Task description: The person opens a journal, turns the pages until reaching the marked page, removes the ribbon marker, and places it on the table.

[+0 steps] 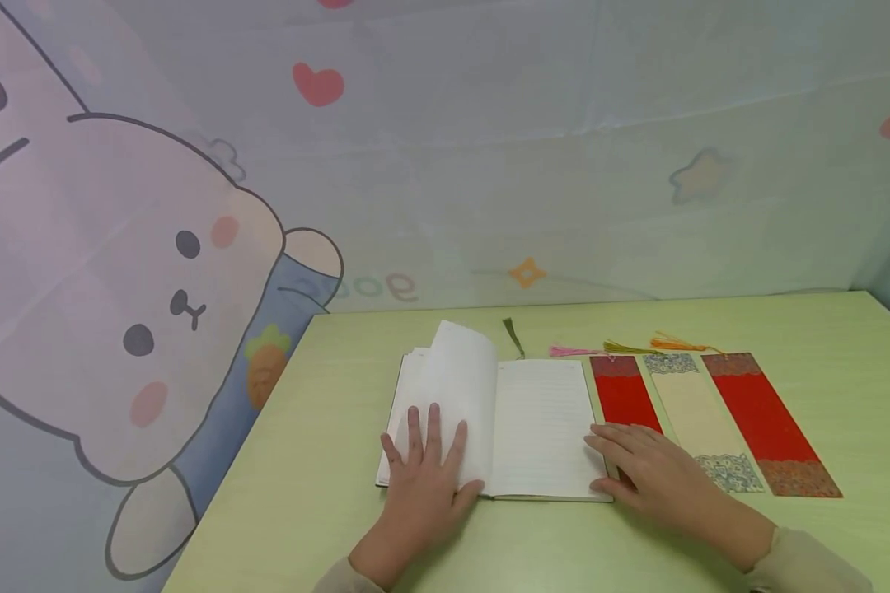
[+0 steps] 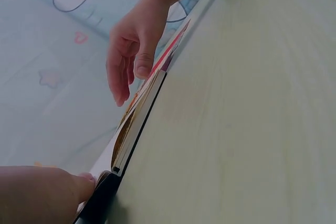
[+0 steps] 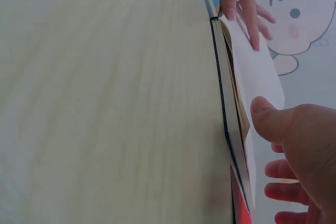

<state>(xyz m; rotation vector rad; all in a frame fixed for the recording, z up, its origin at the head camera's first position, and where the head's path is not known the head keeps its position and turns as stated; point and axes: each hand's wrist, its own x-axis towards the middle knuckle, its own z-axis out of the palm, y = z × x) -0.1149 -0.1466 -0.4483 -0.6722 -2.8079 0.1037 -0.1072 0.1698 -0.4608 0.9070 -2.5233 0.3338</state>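
A notebook [image 1: 541, 428] lies open on the table, its pages pale and the right one faintly lined. My left hand [image 1: 424, 486] rests on the left page with its fingers spread, and one leaf there curls up at its top. At the notebook's right edge, my right hand [image 1: 656, 469] has loosely bent fingers over the page margin, apparently holding nothing. In the right wrist view, its thumb [image 3: 268, 116] is beside the page edges. A dark green tassel [image 1: 514, 338] sticks out above the notebook. Brownish-gold material [image 2: 123, 135] shows between the pages in the left wrist view.
Right of the notebook lie a red bookmark [image 1: 625, 391], a cream bookmark [image 1: 690, 403] and a larger red bookmark [image 1: 764, 412]. Their pink, olive and orange tassels point toward the back. A printed cloth [image 1: 489, 165] with a rabbit hangs behind the light green table [image 1: 282, 494].
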